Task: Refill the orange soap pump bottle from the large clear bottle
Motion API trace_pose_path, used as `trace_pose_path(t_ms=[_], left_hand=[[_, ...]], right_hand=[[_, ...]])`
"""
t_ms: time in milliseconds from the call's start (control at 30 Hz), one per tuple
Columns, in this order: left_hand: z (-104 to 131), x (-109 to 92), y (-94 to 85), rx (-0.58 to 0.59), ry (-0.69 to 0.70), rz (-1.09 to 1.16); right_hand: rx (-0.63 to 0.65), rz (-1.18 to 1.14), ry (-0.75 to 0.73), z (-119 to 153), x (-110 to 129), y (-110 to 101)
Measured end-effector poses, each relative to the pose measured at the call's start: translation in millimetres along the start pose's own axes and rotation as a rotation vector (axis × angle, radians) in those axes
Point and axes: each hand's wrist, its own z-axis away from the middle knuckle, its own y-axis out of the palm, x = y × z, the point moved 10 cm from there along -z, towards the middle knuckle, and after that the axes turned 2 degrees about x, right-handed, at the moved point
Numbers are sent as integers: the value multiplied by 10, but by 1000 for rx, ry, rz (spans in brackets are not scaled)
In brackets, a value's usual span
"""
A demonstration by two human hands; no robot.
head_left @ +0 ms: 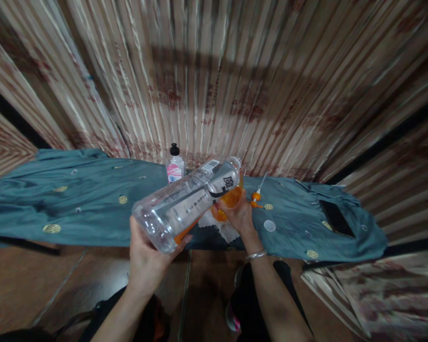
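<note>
My left hand (151, 259) is wrapped round the base of a large clear plastic bottle (185, 209) with a printed label. The bottle is tilted, its neck up and to the right. My right hand (239, 214) grips an orange bottle (221, 212) that stands below the clear bottle's neck; part of it is hidden behind the clear bottle. Whether the two mouths touch, I cannot tell. Under the orange bottle lies a crumpled white tissue (228, 232). To the right lies an orange pump head (256, 196) with its tube, and nearby a round white disc (269, 225).
A small bottle with a black cap (174, 164) stands at the back of the cloth-covered board (92, 199). A dark phone (336, 218) lies on the right end. A striped curtain (207, 85) hangs close behind.
</note>
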Motion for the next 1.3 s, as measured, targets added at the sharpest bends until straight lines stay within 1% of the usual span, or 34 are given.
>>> trace_pose_path(t_ms=[267, 667, 867, 1300], left_hand=[[-1, 20, 4, -3, -52, -14], [16, -27, 3, 17, 37, -23], [10, 13, 4, 16, 6, -41], [13, -9, -6, 18, 50, -34]], right_hand=[[12, -10, 13, -6, -3, 0], [17, 23, 24, 5, 6, 0], [15, 24, 25, -3, -5, 5], [12, 25, 19, 1, 1, -3]])
